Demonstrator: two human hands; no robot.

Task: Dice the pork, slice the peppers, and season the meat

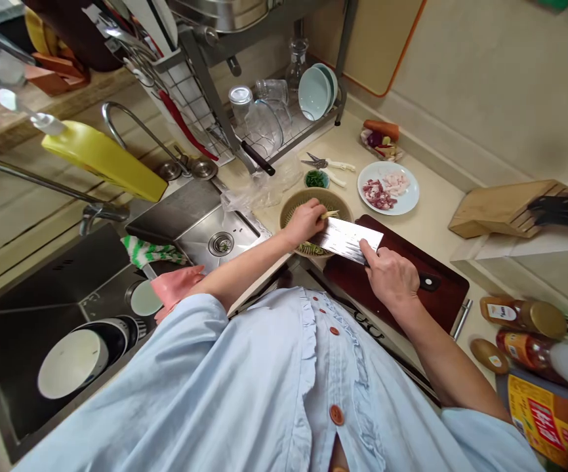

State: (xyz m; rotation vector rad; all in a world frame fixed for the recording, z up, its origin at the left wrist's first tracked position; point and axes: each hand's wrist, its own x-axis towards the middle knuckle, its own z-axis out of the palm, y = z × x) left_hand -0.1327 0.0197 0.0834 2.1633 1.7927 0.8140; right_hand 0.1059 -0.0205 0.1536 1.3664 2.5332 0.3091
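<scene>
My right hand (393, 275) grips the black handle of a cleaver (350, 239), its thumb lying on the broad blade. The blade is held flat over the right side of a tan basket (344, 200) and the near end of a dark brown cutting board (424, 288). At the blade's far left end, my left hand (306, 221) has its fingers curled closed, with pale yellow strips (330, 214) poking out at the fingertips. Green pieces (309, 248) show in the basket under the blade; the left hand hides much of the basket.
Behind the basket are a small bowl of chopped greens (316, 178), scissors (328, 162) and a plate of diced meat (388, 189). A knife block (505, 206) and jars (523, 316) stand right. The sink (33, 314) holding bowls is left, beside a dish rack (288, 141).
</scene>
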